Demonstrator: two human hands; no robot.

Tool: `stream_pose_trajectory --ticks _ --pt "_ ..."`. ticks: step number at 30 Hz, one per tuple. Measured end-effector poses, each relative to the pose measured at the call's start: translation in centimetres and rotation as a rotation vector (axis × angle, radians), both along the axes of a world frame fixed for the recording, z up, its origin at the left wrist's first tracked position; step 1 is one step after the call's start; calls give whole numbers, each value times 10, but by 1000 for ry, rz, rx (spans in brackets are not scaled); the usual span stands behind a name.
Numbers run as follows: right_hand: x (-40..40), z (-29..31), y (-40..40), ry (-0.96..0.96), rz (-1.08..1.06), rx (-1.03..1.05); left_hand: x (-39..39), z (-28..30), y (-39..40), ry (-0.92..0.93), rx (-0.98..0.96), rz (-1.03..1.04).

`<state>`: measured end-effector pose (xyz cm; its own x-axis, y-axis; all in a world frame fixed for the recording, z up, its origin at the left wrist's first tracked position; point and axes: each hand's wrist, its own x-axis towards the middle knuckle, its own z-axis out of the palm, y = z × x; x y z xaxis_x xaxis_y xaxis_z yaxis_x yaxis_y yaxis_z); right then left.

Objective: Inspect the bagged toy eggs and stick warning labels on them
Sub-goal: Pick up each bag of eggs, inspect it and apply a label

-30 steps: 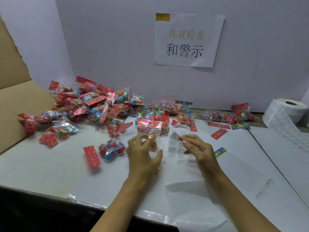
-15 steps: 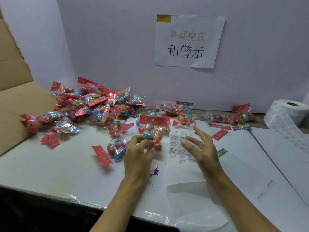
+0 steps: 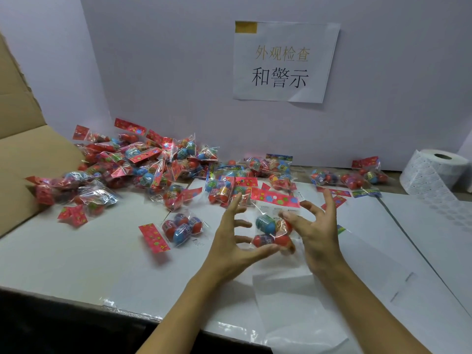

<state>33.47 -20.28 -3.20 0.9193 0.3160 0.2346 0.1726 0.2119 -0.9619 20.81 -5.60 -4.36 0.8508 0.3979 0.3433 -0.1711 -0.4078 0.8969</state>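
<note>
A clear bag of toy eggs (image 3: pixel 268 227) with a red header card hangs lifted just above the white table (image 3: pixel 76 251). My left hand (image 3: pixel 229 244) holds it from the left, thumb under the red egg and fingers spread. My right hand (image 3: pixel 318 233) presses its thumb on the bag's right side, its other fingers straight and splayed. A white sheet of warning labels (image 3: pixel 264 207) lies on the table behind the bag, mostly hidden. Another bag (image 3: pixel 181 227) lies alone to the left.
A big pile of bagged eggs (image 3: pixel 143 164) covers the back left beside a cardboard box (image 3: pixel 23 162). A few bags (image 3: pixel 352 178) lie at the back right near a roll of labels (image 3: pixel 434 172). A paper sign (image 3: pixel 283 62) hangs on the wall. Clear film (image 3: pixel 293 302) lies near the front edge.
My left hand has lifted the bag and brought it right and nearer to me. My right hand left the label sheet and came onto the bag.
</note>
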Motion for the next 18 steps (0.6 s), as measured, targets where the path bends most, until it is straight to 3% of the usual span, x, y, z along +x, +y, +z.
stream_pose_trajectory --ticks 6,14,18 --pt "-9 1 3 -27 72 1 1 7 -2 94 -398 -111" --pt "-11 -1 7 -19 59 56 -4 13 0 75 -461 -126" --pt "-7 4 4 137 22 205 -1 14 1 80 -581 -131"
